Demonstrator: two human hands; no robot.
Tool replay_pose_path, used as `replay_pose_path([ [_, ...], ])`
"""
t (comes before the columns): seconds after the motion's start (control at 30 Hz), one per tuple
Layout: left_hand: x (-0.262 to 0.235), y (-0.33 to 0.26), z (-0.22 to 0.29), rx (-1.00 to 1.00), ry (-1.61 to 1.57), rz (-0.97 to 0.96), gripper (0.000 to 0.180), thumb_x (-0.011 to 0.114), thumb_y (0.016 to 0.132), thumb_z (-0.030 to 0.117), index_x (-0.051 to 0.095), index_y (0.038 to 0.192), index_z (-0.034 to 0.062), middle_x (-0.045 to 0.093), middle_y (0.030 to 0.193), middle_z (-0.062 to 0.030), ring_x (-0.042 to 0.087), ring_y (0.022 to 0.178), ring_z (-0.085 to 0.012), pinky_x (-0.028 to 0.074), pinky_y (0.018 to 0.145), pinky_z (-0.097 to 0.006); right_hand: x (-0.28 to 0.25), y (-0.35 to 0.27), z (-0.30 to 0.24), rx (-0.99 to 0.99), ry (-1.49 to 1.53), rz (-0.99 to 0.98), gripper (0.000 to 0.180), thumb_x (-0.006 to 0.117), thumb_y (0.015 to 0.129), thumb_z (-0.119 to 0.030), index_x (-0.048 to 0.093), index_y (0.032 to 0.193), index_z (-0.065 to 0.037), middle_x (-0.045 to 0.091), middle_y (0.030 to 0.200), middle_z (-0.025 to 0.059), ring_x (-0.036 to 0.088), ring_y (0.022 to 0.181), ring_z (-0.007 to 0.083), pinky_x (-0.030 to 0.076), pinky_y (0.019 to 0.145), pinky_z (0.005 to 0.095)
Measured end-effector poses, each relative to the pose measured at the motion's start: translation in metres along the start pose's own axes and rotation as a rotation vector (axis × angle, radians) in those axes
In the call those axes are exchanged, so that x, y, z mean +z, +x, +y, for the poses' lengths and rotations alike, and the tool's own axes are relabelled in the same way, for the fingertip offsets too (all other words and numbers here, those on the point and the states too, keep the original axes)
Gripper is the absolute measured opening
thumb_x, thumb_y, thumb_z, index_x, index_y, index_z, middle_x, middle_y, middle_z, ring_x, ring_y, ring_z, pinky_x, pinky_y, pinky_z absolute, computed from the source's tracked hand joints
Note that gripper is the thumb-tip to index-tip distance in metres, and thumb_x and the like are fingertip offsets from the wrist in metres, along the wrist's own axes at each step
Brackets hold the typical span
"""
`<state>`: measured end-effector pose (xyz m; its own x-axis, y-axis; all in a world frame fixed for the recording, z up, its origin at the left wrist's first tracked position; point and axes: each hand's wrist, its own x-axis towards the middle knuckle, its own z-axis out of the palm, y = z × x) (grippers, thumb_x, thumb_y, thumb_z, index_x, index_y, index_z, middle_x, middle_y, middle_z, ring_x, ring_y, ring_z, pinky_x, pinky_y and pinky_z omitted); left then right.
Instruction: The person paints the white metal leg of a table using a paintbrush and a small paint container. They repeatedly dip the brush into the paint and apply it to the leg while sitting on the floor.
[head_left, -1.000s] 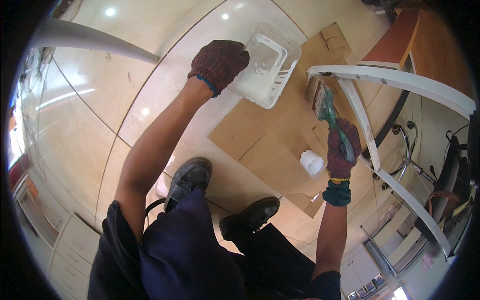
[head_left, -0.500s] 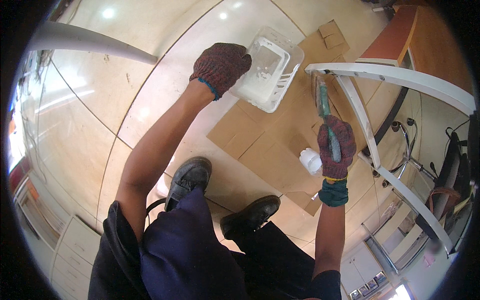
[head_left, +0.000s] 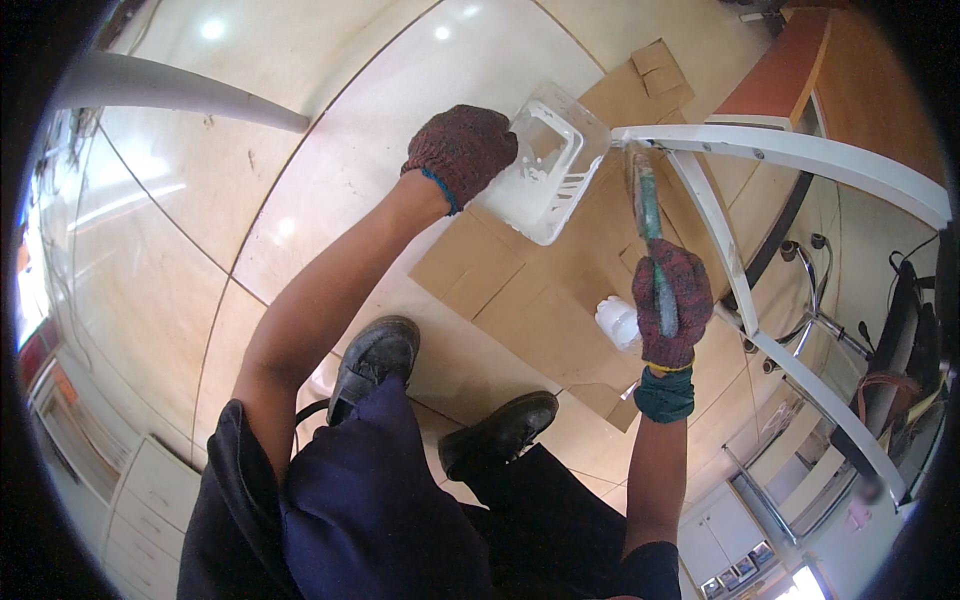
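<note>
My left hand [head_left: 462,152], in a dark knitted work glove, is closed on the left edge of a clear plastic tub [head_left: 588,122]. White paint coats the inside of the tub, which is held tilted above the cardboard. In my right hand [head_left: 682,285], gloved likewise, is a paintbrush [head_left: 647,205] with a worn green handle, its head pointing away from me. The brush head is beside the end of a white metal frame [head_left: 775,143]; whether the bristles touch it I cannot tell. The tub's right edge is close to that same end.
Flattened cardboard [head_left: 540,320] covers the tiles between my shoes and the frame. A white plastic bottle [head_left: 618,320] lies on it near my right hand. A grey tapered leg [head_left: 190,90] juts in at left. Wooden furniture [head_left: 885,90] and a wheeled chair base [head_left: 815,310] are at right.
My left hand has shifted right and slightly nearer with the tub, bringing it closer to the frame's end. My right hand and the brush have hardly moved.
</note>
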<state>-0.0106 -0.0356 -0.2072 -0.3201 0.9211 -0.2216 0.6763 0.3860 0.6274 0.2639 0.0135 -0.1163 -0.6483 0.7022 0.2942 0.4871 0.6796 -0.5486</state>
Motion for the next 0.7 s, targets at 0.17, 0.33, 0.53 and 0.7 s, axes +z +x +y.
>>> replay_pose_path([
  [0.17, -0.007, 0.001, 0.011, -0.069, 0.008, -0.149, 0.033, 0.049, 0.083, 0.029, 0.069, 0.087, 0.003, 0.066, 0.089, -0.0207, 0.064, 0.085, -0.0389, 0.05, 0.078, -0.047, -0.015, 0.004, -0.003, -0.045, -0.196, 0.056, 0.026, 0.072, 0.073, -0.005, 0.067, 0.098, -0.005, 0.067, 0.09, 0.0133, 0.065, 0.082, 0.0282, 0.053, 0.073, 0.036],
  [0.33, -0.002, 0.003, 0.009, -0.045, 0.014, -0.128, 0.033, 0.05, 0.082, 0.029, 0.069, 0.087, 0.0019, 0.066, 0.089, -0.0217, 0.064, 0.085, -0.039, 0.05, 0.078, -0.047, -0.016, -0.007, -0.007, -0.031, -0.124, 0.071, 0.024, 0.073, 0.073, -0.008, 0.067, 0.096, -0.005, 0.067, 0.091, 0.0132, 0.065, 0.083, 0.03, 0.053, 0.074, 0.0372],
  [0.53, 0.001, -0.001, 0.007, -0.012, 0.013, -0.101, 0.033, 0.05, 0.082, 0.029, 0.069, 0.085, 0.0019, 0.066, 0.089, -0.0222, 0.064, 0.084, -0.039, 0.05, 0.077, -0.047, -0.005, 0.0, 0.003, -0.06, -0.12, 0.063, 0.025, 0.074, 0.072, -0.006, 0.067, 0.096, -0.005, 0.067, 0.091, 0.0137, 0.066, 0.081, 0.0289, 0.053, 0.072, 0.036],
  [0.7, -0.003, -0.003, 0.006, -0.039, 0.001, -0.08, 0.032, 0.051, 0.082, 0.029, 0.069, 0.084, 0.0023, 0.066, 0.089, -0.0225, 0.063, 0.085, -0.0393, 0.05, 0.078, -0.047, -0.007, -0.008, -0.007, -0.012, -0.16, 0.044, 0.028, 0.073, 0.073, -0.003, 0.067, 0.1, -0.004, 0.067, 0.09, 0.0144, 0.066, 0.081, 0.0282, 0.053, 0.072, 0.0351],
])
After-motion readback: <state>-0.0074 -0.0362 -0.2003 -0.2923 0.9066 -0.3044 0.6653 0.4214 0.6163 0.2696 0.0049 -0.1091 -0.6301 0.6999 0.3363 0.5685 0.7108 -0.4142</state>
